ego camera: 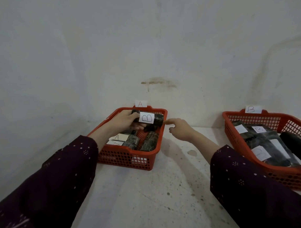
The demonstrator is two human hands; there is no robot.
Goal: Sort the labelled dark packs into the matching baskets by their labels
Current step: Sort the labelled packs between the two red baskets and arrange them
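Currently, head view: left hand [125, 120] grips a dark pack [149, 118] labelled B, held above basket A [153, 148], long axis running left-right, label facing the camera. Right hand [180, 130] empty, index finger extended toward the pack's right end, other fingers loosely curled. Basket B [267, 168] sits well right on the table [149, 199], holding B-labelled packs [266, 144].

the white bench [166, 190] is speckled with dark spots and stains and meets a pale wall at its back edge. two red mesh baskets sit directly on it: the basket marked a [125, 159] against the back edge near the middle, the basket marked b [285, 177] well apart, toward the right edge.
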